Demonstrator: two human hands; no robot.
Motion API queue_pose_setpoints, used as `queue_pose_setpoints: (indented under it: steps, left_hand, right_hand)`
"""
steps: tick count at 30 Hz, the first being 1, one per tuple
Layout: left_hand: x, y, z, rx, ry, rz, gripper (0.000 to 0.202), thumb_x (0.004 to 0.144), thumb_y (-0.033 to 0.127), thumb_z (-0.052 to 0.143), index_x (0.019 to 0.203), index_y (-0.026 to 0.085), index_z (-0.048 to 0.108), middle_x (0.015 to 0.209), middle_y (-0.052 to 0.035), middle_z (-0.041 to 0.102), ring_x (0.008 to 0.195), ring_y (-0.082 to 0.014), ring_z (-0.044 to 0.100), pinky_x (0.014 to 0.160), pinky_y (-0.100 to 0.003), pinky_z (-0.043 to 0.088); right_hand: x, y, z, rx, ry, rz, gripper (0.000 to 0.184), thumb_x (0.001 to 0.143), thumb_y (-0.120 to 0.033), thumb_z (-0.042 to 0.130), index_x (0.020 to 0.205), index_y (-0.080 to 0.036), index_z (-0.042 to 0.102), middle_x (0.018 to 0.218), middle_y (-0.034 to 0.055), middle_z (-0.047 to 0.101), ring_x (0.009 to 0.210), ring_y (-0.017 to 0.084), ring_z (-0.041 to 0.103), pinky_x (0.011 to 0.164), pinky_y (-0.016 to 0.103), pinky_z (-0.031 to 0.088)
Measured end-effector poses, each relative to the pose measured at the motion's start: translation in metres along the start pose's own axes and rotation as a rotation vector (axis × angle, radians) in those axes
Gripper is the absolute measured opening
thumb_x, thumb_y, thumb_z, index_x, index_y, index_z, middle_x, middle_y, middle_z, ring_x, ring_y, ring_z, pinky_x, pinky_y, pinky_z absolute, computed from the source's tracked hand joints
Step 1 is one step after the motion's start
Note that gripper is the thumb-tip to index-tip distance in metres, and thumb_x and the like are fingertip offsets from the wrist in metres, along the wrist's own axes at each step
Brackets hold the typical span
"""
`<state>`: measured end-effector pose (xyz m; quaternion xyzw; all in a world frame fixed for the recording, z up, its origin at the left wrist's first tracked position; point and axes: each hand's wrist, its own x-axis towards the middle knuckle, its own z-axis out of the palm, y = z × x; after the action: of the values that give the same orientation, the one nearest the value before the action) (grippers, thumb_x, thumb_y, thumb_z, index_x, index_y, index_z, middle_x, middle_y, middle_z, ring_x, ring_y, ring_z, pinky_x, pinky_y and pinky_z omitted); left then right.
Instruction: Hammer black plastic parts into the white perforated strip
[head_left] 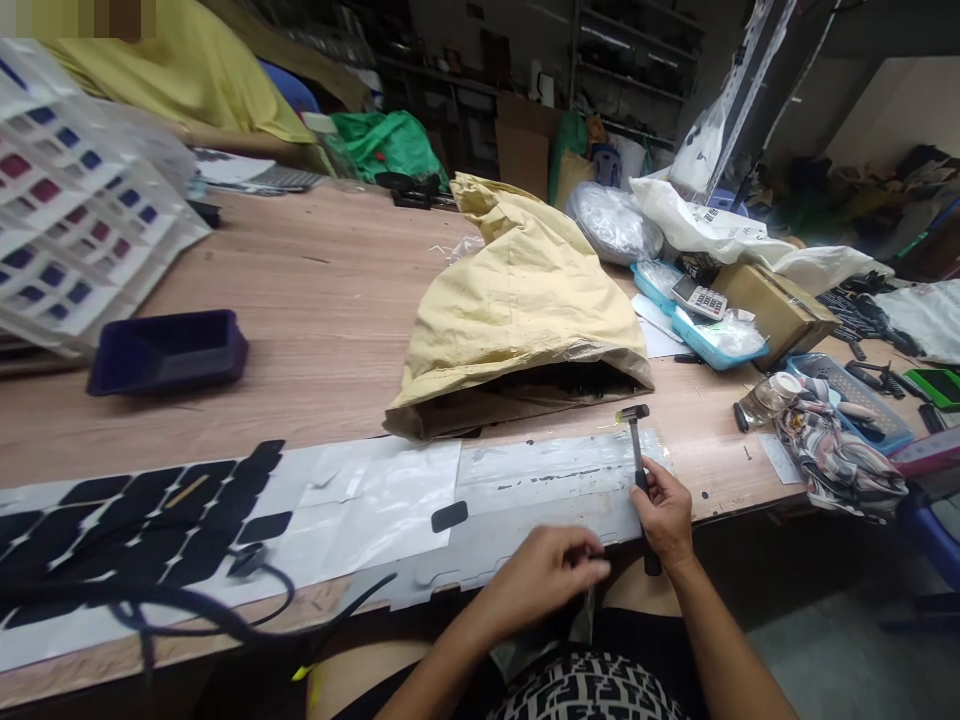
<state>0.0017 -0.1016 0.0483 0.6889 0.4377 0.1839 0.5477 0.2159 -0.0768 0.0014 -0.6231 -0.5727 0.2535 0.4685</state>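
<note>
My right hand (664,512) is closed round the black handle of a small mallet (634,430), whose head rests raised over a long grey metal strip (555,480) at the table's near edge. My left hand (551,572) is pinched shut just below the strip's near edge, holding something small and dark that I cannot make out. A small black pad (449,516) lies on the strip to the left of both hands.
A yellow paper sack (517,300) lies open-mouthed behind the strip. Black pads (142,520) and a black cable (187,610) lie on white sheets at left. A dark blue tray (169,350), blue baskets (701,330), a cardboard box (776,305) and a cloth (836,455) crowd the table.
</note>
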Motion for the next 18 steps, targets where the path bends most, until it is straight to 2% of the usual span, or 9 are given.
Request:
queue_pose_setpoints:
  steps: [2,5,7,9,12,15,18]
  left_hand:
    - [0.032,0.016,-0.014,0.055,0.245,0.042,0.028,0.081,0.042,0.058,0.091,0.019,0.072,0.076,-0.0011,0.068,0.07,-0.0159,0.06,0.065,-0.025,0.043]
    - [0.09,0.03,-0.031,0.182,0.625,0.029,0.028,0.081,0.04,0.059,0.094,0.019,0.07,0.078,-0.0025,0.068,0.074,-0.0173,0.062,0.072,-0.027,0.045]
    - [0.127,0.033,-0.037,0.271,0.777,-0.036,0.03,0.08,0.044,0.06,0.093,0.018,0.07,0.085,-0.0058,0.069,0.082,-0.0205,0.064,0.076,-0.029,0.046]
    - [0.158,0.031,-0.041,0.331,0.813,-0.16,0.038,0.078,0.053,0.061,0.093,0.018,0.07,0.09,-0.0101,0.07,0.088,-0.0254,0.065,0.077,-0.032,0.047]
    - [0.187,0.024,-0.042,0.372,0.778,-0.334,0.048,0.075,0.062,0.06,0.095,0.019,0.07,0.094,-0.0151,0.071,0.089,-0.0309,0.066,0.073,-0.036,0.047]
    - [0.198,0.014,-0.042,0.389,0.774,-0.328,0.041,0.081,0.056,0.056,0.094,0.019,0.07,0.098,-0.015,0.071,0.09,-0.0297,0.066,0.072,-0.036,0.046]
    - [0.19,0.007,-0.045,0.362,0.769,-0.282,0.031,0.083,0.048,0.056,0.091,0.022,0.071,0.093,-0.0102,0.072,0.086,-0.0263,0.066,0.069,-0.032,0.042]
  right_hand:
    - [-0.001,0.002,0.001,0.008,0.044,-0.001,0.047,0.079,-0.03,0.062,0.124,-0.015,0.065,0.079,0.0014,0.062,0.062,0.011,0.053,0.059,0.022,0.049]
    - [-0.001,0.003,0.002,0.006,0.072,-0.002,0.046,0.079,-0.029,0.063,0.123,-0.016,0.066,0.078,0.0011,0.062,0.061,0.01,0.052,0.059,0.022,0.049]
    - [-0.001,0.002,0.002,0.007,0.064,-0.005,0.045,0.078,-0.028,0.062,0.122,-0.017,0.067,0.078,0.0005,0.061,0.061,0.01,0.051,0.06,0.021,0.049]
    - [0.0,0.0,0.002,0.006,0.048,-0.007,0.044,0.078,-0.027,0.062,0.12,-0.017,0.068,0.077,-0.0001,0.061,0.061,0.01,0.052,0.06,0.021,0.048]
    - [0.0,-0.002,0.002,-0.005,0.029,-0.002,0.043,0.078,-0.025,0.061,0.12,-0.017,0.068,0.077,-0.0005,0.06,0.062,0.01,0.052,0.061,0.021,0.048]
    - [0.0,-0.002,0.002,-0.008,0.02,-0.002,0.043,0.077,-0.025,0.061,0.119,-0.017,0.068,0.079,0.0001,0.062,0.063,0.01,0.053,0.062,0.021,0.049]
    - [-0.001,-0.001,0.002,-0.009,0.022,-0.005,0.043,0.078,-0.025,0.061,0.119,-0.017,0.068,0.08,0.0004,0.063,0.063,0.011,0.054,0.062,0.021,0.05]
